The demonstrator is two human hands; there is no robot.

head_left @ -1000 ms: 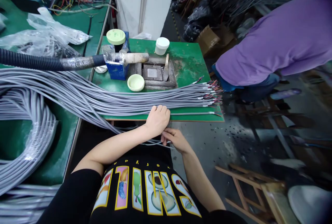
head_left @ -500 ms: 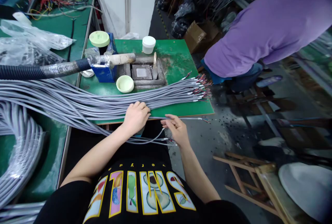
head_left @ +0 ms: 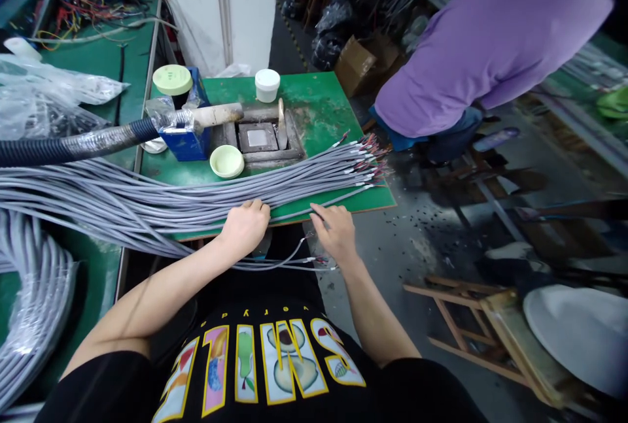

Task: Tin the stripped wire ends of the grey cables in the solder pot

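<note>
Resting knuckles-up on the near edge of the green surface (head_left: 318,102), the left hand (head_left: 243,227) lies with its fingers curled loosely over the thick bundle of grey cables (head_left: 196,197); whether that grip actually pinches any one cable cannot be told from here. The right hand (head_left: 336,230) sits just beside it, at the same edge, its fingertips closed on a single grey cable (head_left: 338,199) that runs out toward the far right corner, a little apart from the rest. The bundle stretches across the surface from the left, and its stripped ends (head_left: 367,158), showing red and dark wires, fan out near the right edge. A few loose cables (head_left: 289,261) droop below the edge, between the two wrists. Behind the bundle stand a pale green lid (head_left: 226,161), a metal block (head_left: 258,138), a blue box (head_left: 184,142) and a white jar (head_left: 267,85). A dark corrugated hose (head_left: 73,147) reaches in from the left. A person in a purple shirt (head_left: 490,50) bends over beyond the right side.
</note>
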